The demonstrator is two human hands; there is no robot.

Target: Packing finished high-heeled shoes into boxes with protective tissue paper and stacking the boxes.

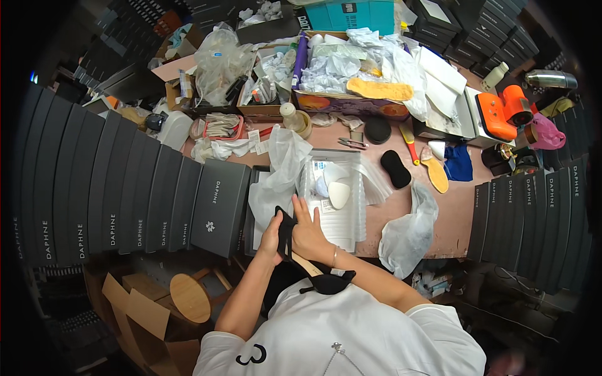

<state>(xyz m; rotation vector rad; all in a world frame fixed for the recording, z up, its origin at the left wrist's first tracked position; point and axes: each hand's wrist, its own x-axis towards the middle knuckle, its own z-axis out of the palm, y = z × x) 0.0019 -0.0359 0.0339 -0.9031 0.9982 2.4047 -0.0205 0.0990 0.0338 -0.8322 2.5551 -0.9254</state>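
A black women's shoe with a tan insole (306,266) points its black toe (337,282) toward my chest. My left hand (269,242) is closed around the black upright part at its far end. My right hand (307,237) rests against the other side of that part, its fingers stretched out and pointing away from me; its thumb is hidden. Just beyond my hands is an open shoebox lined with white wrapping (342,232). White oval pads (339,195) lie in it, and crumpled translucent paper (282,172) spreads over its left side.
Dark shoeboxes (125,188) stand in rows left and right. A plastic bag (411,229) hangs over the table's front edge. Farther back are a black pad (395,169), a red-and-yellow-handled tool (409,144), a yellow insole (435,173), an orange device (495,116) and paper-filled cartons (351,103).
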